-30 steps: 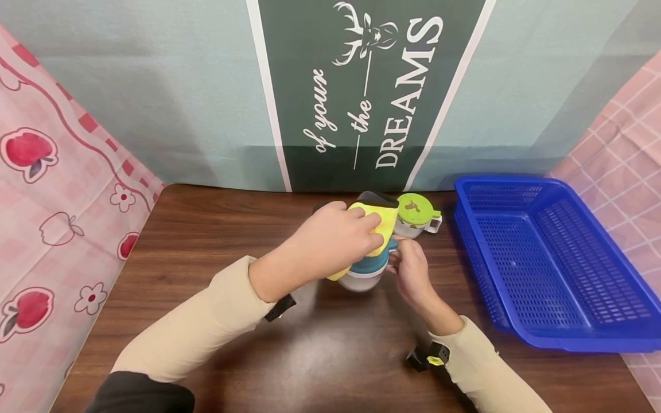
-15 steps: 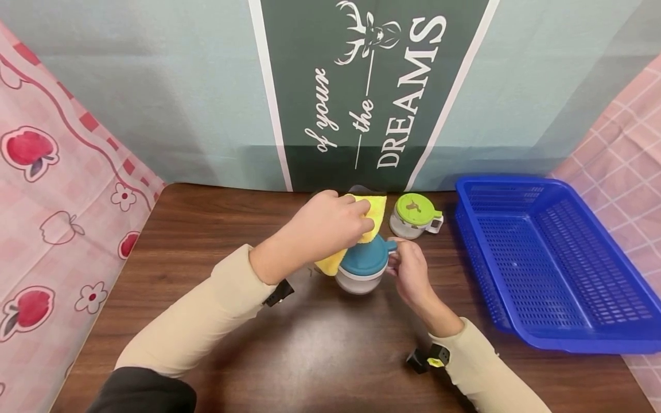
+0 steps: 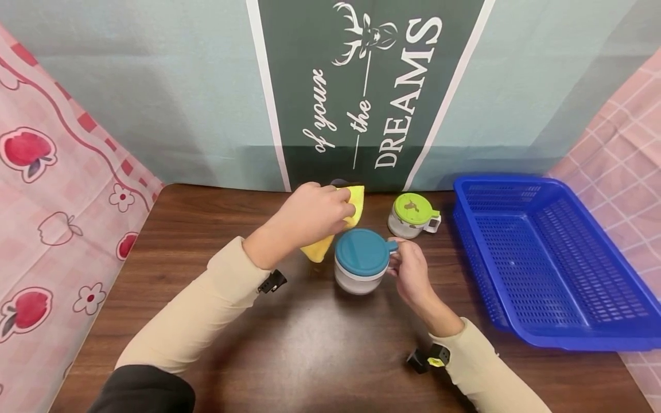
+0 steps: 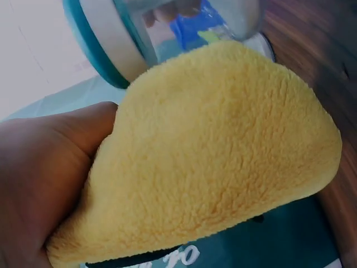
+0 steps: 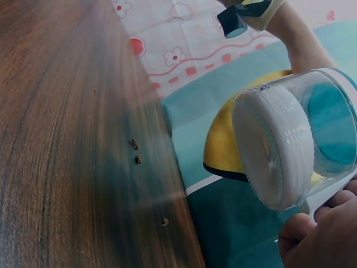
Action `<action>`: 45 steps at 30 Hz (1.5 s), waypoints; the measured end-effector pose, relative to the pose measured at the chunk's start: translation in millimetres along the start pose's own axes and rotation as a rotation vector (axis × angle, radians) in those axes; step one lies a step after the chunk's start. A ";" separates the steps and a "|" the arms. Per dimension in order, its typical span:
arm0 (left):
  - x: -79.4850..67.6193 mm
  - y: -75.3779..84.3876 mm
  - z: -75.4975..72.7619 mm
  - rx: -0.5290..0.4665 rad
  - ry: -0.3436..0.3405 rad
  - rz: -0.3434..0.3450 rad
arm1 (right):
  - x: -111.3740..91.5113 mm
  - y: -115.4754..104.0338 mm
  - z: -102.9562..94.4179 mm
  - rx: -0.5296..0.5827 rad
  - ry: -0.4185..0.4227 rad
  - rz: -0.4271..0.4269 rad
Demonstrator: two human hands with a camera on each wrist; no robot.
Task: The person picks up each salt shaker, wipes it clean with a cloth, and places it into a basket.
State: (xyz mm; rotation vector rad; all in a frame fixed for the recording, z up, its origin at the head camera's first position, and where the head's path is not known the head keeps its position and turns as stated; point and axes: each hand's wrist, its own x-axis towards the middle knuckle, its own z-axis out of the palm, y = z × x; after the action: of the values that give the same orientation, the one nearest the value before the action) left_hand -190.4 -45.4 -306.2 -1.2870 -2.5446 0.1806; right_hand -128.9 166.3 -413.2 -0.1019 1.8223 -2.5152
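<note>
My right hand (image 3: 413, 272) grips the handle of a seasoning jar (image 3: 362, 255) with a blue lid and clear walls. In the right wrist view the white underside of the jar (image 5: 273, 148) shows, lifted off the table. A yellow cloth (image 3: 355, 203) with a dark edge is held in my left hand (image 3: 312, 212), just to the left of and beyond the jar. The cloth (image 4: 212, 151) fills much of the left wrist view, with the jar behind it. The lid is uncovered in the head view.
A smaller seasoning jar with a green lid (image 3: 413, 208) stands at the back, right of the blue-lidded one. To the right lies a blue perforated basket (image 3: 583, 342). Several small dark crumbs (image 5: 135, 145) lie on the wooden table (image 5: 61, 167). Printed cloth sheets surround the table.
My left hand has drawn the yellow cloth left and away from the jar, uncovering its blue lid. The right hand has stayed on the handle, almost still.
</note>
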 end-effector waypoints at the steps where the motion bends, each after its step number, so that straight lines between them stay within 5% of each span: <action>1: -0.9 -1.5 1.4 -0.010 0.005 -0.007 | -0.1 -0.1 -0.1 0.004 -0.004 -0.001; 9: -5.0 -6.8 0.8 -0.017 0.078 -0.019 | -0.3 0.0 0.0 0.005 -0.018 -0.002; 19: -6.9 -1.3 -14.5 -0.036 0.068 -0.007 | 0.2 -0.4 -0.7 -0.012 -0.019 -0.015; 32: -8.7 23.6 -28.1 0.008 0.175 0.146 | 3.0 1.9 -0.3 -0.035 -0.003 -0.010; 39: -4.8 29.2 -24.9 0.051 0.114 0.155 | 3.6 2.1 1.8 -0.044 -0.025 -0.029; 45: -0.2 18.7 -17.7 0.056 0.026 0.103 | 2.0 5.1 3.1 -0.056 -0.020 -0.021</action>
State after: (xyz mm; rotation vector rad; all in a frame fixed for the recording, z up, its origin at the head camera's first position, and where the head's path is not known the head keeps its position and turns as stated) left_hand -170.6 -34.7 -293.8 -1.3906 -2.4352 0.2534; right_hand -130.7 161.7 -417.0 -0.1478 1.8941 -2.4686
